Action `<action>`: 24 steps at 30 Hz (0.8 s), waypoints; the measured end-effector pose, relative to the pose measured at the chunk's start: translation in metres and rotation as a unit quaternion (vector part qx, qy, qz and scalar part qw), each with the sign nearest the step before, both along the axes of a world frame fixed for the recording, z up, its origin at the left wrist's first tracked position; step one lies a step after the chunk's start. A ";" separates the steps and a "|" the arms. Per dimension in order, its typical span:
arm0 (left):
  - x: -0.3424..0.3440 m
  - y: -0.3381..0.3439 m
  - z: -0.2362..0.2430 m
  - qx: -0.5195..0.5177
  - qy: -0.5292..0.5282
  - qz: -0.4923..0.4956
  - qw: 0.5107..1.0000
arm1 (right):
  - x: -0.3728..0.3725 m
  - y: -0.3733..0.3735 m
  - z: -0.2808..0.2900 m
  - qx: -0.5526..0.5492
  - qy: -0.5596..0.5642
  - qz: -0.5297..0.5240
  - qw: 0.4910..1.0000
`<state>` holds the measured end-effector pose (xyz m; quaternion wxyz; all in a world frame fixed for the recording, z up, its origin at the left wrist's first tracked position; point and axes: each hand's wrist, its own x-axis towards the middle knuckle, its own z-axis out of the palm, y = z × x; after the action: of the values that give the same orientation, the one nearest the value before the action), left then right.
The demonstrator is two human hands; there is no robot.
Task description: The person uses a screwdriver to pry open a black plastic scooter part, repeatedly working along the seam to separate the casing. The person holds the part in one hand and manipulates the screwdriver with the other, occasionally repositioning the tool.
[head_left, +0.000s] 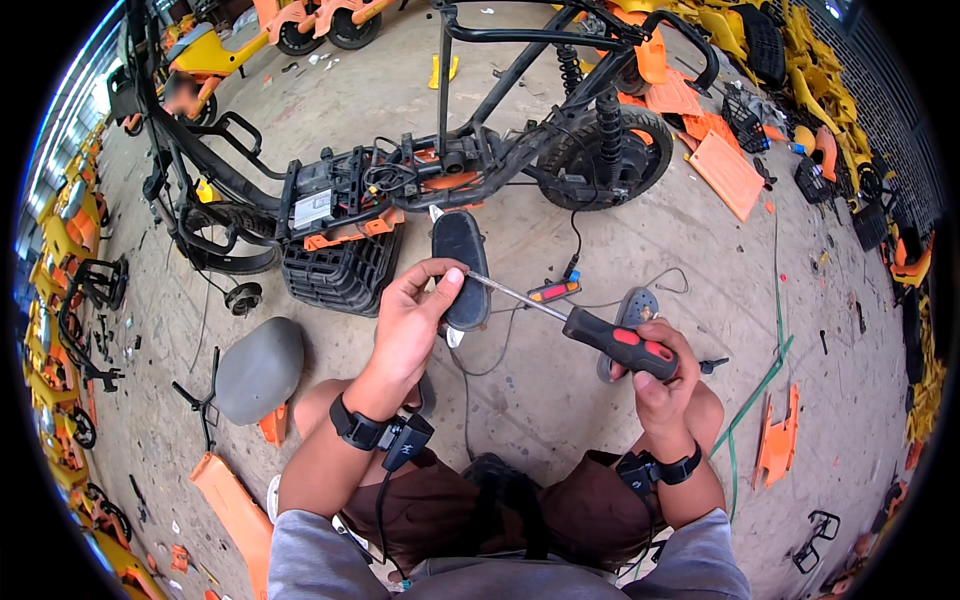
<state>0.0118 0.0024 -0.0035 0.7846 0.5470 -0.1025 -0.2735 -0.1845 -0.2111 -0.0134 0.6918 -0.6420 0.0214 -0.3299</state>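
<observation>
My left hand (410, 305) grips a dark oval panel (459, 245) with pale tabs at its two ends. The thumb and forefinger are at the tip of a screwdriver (590, 332), by the panel's right side. Wrapped round its black and red handle is my right hand (668, 370). The screwdriver slants up and left from that hand. Whether its tip touches a screw cannot be made out. Beyond my hands stands a stripped black scooter frame (490, 165) with exposed wiring and a black ribbed crate-like box (340, 275) under it.
A grey scooter seat (260, 372) lies at left. A small orange and dark device (554, 290) on a cord rests on the floor ahead. Orange panels (725, 172) lie at far right, and another orange piece (777, 437) at near right. A green strap (752, 390) crosses the floor.
</observation>
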 end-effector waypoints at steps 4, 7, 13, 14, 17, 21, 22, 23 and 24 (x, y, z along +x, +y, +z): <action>0.001 0.001 -0.001 0.006 -0.013 -0.012 1.000 | 0.001 0.001 0.000 0.008 0.001 0.000 1.000; 0.001 0.001 -0.001 0.003 -0.018 -0.014 1.000 | 0.000 0.002 0.003 0.010 0.016 -0.001 1.000; 0.000 0.001 -0.001 0.008 -0.010 -0.019 1.000 | 0.001 0.001 0.007 0.059 0.061 -0.008 0.996; 0.000 0.001 -0.002 0.007 -0.010 -0.018 1.000 | 0.002 0.001 0.009 0.066 0.066 -0.007 0.996; 0.000 0.001 -0.004 0.000 -0.013 -0.011 1.000 | 0.005 0.000 0.012 0.099 0.094 -0.006 0.991; 0.001 0.001 -0.009 0.004 -0.025 -0.008 1.000 | 0.008 -0.002 0.018 0.163 0.147 0.011 0.976; 0.002 0.002 -0.010 0.011 -0.028 -0.010 0.999 | 0.009 -0.002 0.018 0.169 0.147 0.009 0.974; 0.000 0.000 -0.007 -0.001 -0.016 0.008 1.000 | 0.009 -0.001 0.018 0.175 0.149 0.006 0.973; -0.003 -0.004 -0.001 -0.014 -0.004 0.025 1.000 | 0.010 -0.001 0.017 0.182 0.150 0.004 0.972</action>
<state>0.0089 -0.0020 -0.0042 0.7984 0.5394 -0.0958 -0.2497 -0.1745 -0.2123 0.0040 0.7869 -0.5479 0.1819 -0.2178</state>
